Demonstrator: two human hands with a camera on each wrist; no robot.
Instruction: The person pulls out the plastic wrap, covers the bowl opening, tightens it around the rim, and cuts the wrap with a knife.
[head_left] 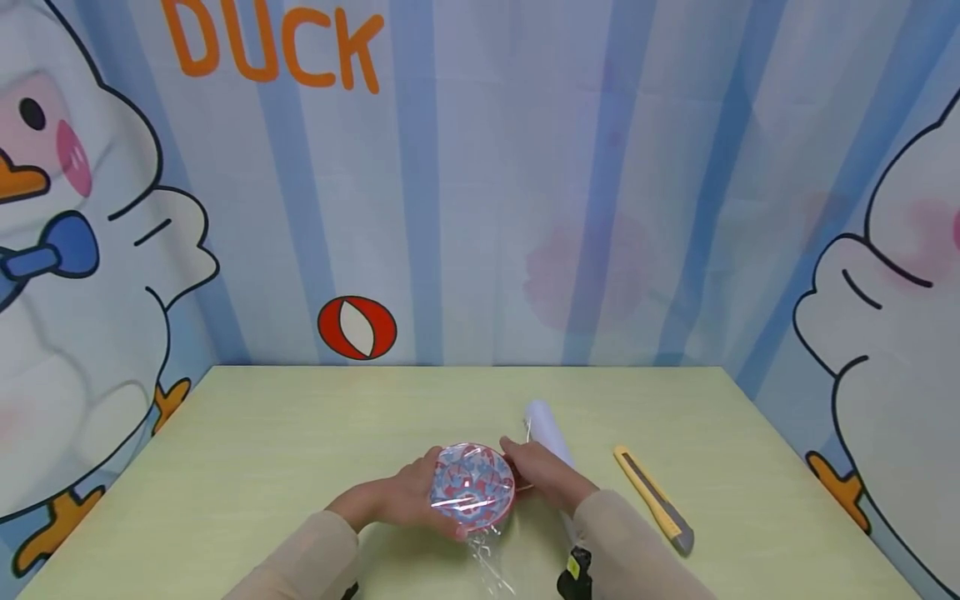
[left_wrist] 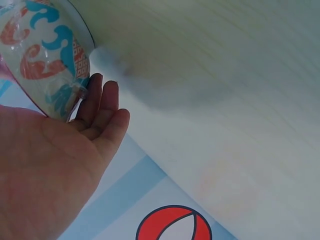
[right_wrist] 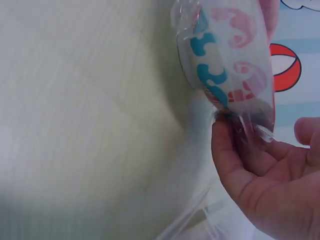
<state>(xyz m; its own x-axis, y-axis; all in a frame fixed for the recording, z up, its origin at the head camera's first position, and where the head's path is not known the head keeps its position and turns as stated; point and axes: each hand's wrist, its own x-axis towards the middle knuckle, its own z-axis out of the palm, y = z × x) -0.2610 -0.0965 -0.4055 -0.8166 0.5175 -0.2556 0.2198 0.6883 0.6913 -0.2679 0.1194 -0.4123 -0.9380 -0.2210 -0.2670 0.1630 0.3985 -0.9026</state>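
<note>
A patterned bowl (head_left: 472,487) with a red rim stands over the table, wrapped in clear plastic film (head_left: 491,562) that trails below its front. Teal and red ornaments cover its pale side, and the wrist views show a foot ring under it. My left hand (head_left: 405,496) holds the bowl from the left, thumb near the front and fingers along the far side. At the bowl's right side, my right hand (head_left: 543,473) holds gathered film with curled fingers close against the wall. Part of those fingertips is hidden behind film in the right wrist view.
Beyond my right hand lies a whitish roll (head_left: 547,429), partly covered by the forearm. A yellow utility knife (head_left: 656,500) rests on the table (head_left: 300,442) farther right. A printed curtain (head_left: 495,183) hangs behind the table's back edge.
</note>
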